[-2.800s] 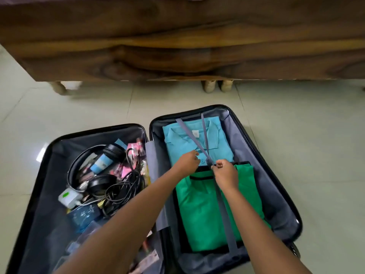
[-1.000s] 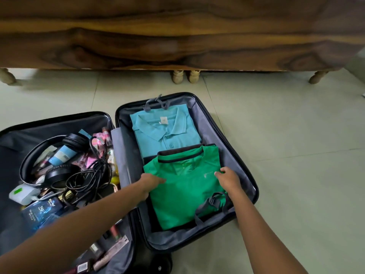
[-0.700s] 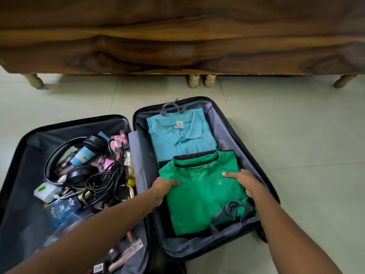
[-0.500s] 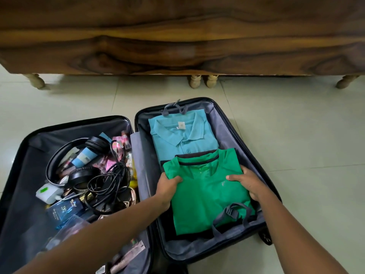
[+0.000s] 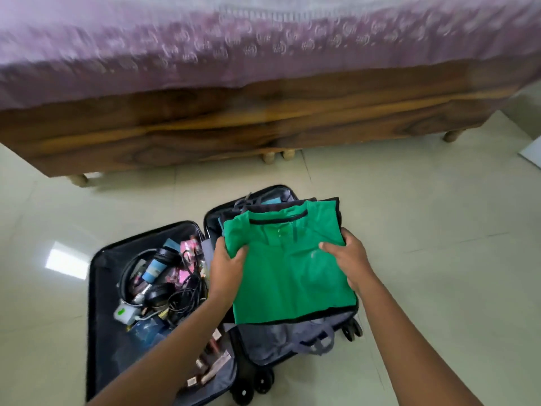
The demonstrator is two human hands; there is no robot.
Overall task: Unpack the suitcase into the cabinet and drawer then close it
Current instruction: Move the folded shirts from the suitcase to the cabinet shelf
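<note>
Head view. The top of the frame is motion-blurred.

- green shirt (image 5: 289, 276): folded, centre of frame, held flat over the right half of the suitcase (image 5: 105, 356). A dark fabric edge shows along its lower and upper-right borders. Can't tell if that is a separate garment underneath.
- left hand (image 5: 227, 266): grips the shirt's left edge, thumb on top, fingers wrapped under it and hidden.
- right hand (image 5: 349, 260): grips the shirt's right edge, thumb lying on top and pointing left, other fingers curled round the edge.
- suitcase: open flat on the floor tiles (image 5: 439, 259), lower centre of frame. The shirt covers most of the right half. Grey lining (image 5: 272, 338) and a loose grey strap (image 5: 320, 342) show below the shirt's lower edge. A sliver of light blue fabric (image 5: 270, 201) peeks out above the collar.
- Left half, lower left, is cluttered:
  - black headphones (image 5: 159, 294)
  - a tangle of black cables (image 5: 186, 300) just right of them
  - a blue-and-white tube (image 5: 153, 269) beside the headphones
  - a white box with green mark (image 5: 124, 313) at the pile's left
  - pink packets (image 5: 187, 249) at the far end
  - small items along the hinge side, too blurred to identify
- wheels (image 5: 253, 386): at the suitcase's near end, bottom centre.
- bed frame (image 5: 234, 127): dark wood, across the upper half of the frame, on short turned legs (image 5: 77, 180). A purple bedspread (image 5: 234, 48) hangs over it along the top of the frame.
- Bright glare patch (image 5: 67, 259) on the tiles left of the suitcase.
</note>
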